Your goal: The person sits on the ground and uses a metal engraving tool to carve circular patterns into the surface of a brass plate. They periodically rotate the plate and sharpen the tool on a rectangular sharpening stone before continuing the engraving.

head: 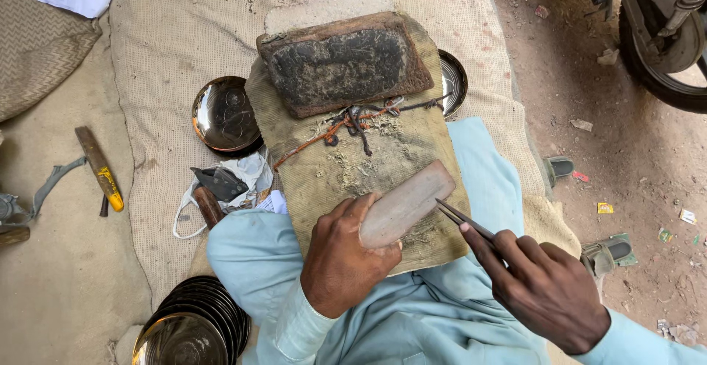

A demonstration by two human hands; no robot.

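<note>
My left hand (345,254) grips the near end of a long pale whetstone (407,201) that lies slanted on a coarse cloth (346,166) over my lap. In my right hand (545,290) I pinch a thin dark metal blade (462,220) whose tip touches the stone's right side. Further up the cloth rests a dark, worn rectangular block (342,61), with frayed orange and dark cord (353,120) just below it.
A round metal dish (223,113) sits on the mat to the left, another dish edge (456,79) shows right of the block. Stacked metal plates (195,324) stand at bottom left. A yellow-handled tool (99,167), a small knife on white cloth (219,184), and a wheel (659,37) at top right.
</note>
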